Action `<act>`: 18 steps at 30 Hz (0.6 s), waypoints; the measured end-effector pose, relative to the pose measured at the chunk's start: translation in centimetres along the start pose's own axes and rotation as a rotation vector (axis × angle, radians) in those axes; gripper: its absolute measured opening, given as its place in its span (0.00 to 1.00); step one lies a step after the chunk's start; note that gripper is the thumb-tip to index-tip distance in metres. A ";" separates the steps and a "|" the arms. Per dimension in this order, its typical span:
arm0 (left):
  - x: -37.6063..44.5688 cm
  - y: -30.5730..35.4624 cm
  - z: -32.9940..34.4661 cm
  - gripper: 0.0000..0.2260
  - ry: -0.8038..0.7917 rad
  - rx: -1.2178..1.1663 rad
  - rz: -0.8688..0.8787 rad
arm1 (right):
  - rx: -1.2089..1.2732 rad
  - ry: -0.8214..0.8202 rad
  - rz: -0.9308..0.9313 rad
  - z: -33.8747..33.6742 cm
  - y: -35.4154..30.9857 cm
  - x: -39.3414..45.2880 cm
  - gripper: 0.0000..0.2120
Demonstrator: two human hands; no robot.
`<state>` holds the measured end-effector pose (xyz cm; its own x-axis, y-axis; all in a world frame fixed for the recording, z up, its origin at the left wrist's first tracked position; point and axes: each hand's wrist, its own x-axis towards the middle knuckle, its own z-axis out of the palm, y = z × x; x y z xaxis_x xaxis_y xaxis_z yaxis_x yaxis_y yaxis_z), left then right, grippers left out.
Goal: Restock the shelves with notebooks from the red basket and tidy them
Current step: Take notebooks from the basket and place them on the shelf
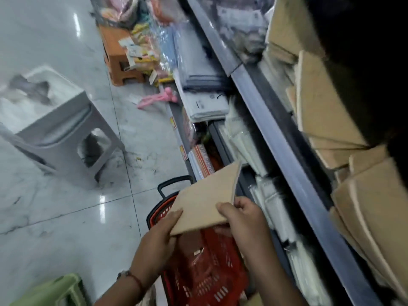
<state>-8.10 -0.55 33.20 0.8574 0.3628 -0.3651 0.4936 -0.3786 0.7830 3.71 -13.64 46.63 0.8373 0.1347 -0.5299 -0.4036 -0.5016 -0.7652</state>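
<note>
1. Holding a tan notebook (205,202) above the red basket (212,274), the person stood close to the shelves (284,138) on the right.
2. The left hand (159,237) had its grip on the notebook's near-left edge, thumb on the cover and fingers beneath.
3. The right hand (242,215) pinched the near-right corner, fingers curled over the edge.
4. More tan notebooks (326,111) lay in loose, tilted stacks on the upper shelf, far right.
5. To do this step well, I judged the notebook should be kept flat in both hands, lifted clear of the shelf's front rail, then laid squarely on a stack with its edges lined up.
6. Leaning piles looked likely to slide, so straightening them first seemed wise.
7. A grey stool (55,129) stood on the floor to the left.
</note>
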 end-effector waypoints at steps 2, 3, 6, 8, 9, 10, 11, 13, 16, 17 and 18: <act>-1.7 2.8 -3.2 0.28 0.045 -0.015 0.040 | 0.011 -0.043 -0.012 -1.2 -3.1 -2.6 0.10; -2.6 4.1 -4.6 0.27 0.050 -0.020 0.062 | -0.015 -0.062 -0.026 -1.7 -4.3 -3.8 0.16; -5.1 6.9 -8.0 0.25 0.067 -0.053 0.091 | -0.021 -0.126 -0.079 -3.5 -6.6 -7.2 0.31; -6.5 8.6 -9.8 0.23 0.062 -0.113 0.091 | 0.054 -0.144 -0.060 -4.9 -7.3 -9.2 0.33; -7.3 9.6 -10.7 0.22 0.061 -0.148 0.091 | 0.088 -0.121 -0.057 -5.6 -7.3 -10.0 0.28; -8.2 10.6 -11.5 0.21 0.057 -0.173 0.091 | 0.102 -0.089 -0.049 -6.4 -6.9 -10.5 0.21; -8.9 11.3 -12.0 0.21 0.039 -0.196 0.091 | 0.091 -0.054 -0.026 -7.1 -6.2 -10.9 0.17; -10.0 12.5 -12.4 0.16 -0.008 -0.230 0.108 | 0.084 -0.012 0.039 -8.3 -4.4 -12.0 0.21; -12.1 16.0 -13.0 0.05 -0.105 -0.351 0.103 | 0.168 -0.015 0.066 -9.7 -2.6 -14.0 0.36; -12.7 17.0 -13.0 0.10 -0.151 -0.356 0.130 | 0.193 -0.035 0.047 -10.1 -2.0 -14.6 0.36; -13.3 17.9 -12.7 0.12 -0.176 -0.356 0.145 | 0.230 -0.064 0.011 -10.6 -1.7 -15.2 0.33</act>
<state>-12.53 -1.35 58.47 0.9412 0.1650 -0.2949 0.3116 -0.0859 0.9463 -4.45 -23.93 59.85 0.8105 0.1876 -0.5549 -0.4920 -0.2960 -0.8187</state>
